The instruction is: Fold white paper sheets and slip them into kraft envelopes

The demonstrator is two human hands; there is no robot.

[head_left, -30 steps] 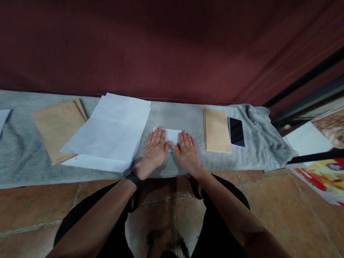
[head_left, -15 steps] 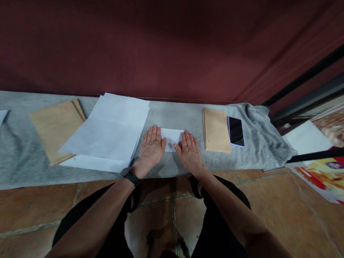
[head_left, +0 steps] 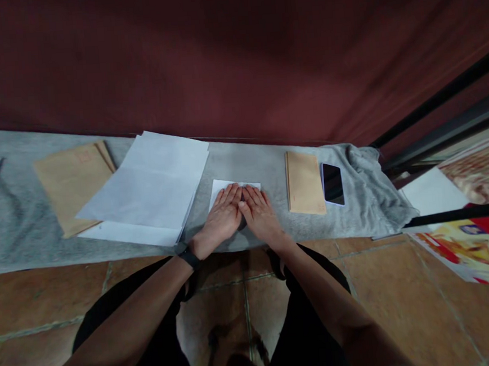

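Note:
A small white folded paper (head_left: 218,188) lies flat on the grey cloth (head_left: 263,159), largely covered by both hands. My left hand (head_left: 225,213) rests palm down on its left part, fingers stretched out. Beside it, my right hand (head_left: 258,211) presses flat on the right part, fingers extended too. The two hands meet at the thumbs and index fingers over the middle of the paper. Neither hand grips anything.
Large white sheets (head_left: 151,179) lie to the left, partly over brown envelopes (head_left: 69,185). On the right are more brown envelopes (head_left: 305,184) and a phone (head_left: 332,184). A dark red curtain-like surface (head_left: 218,66) rises behind. A colourful printed box (head_left: 473,247) sits at far right.
Both hands have moved inward from the paper's left and right ends to its middle, where they now touch. The paper's outer corners have come into sight.

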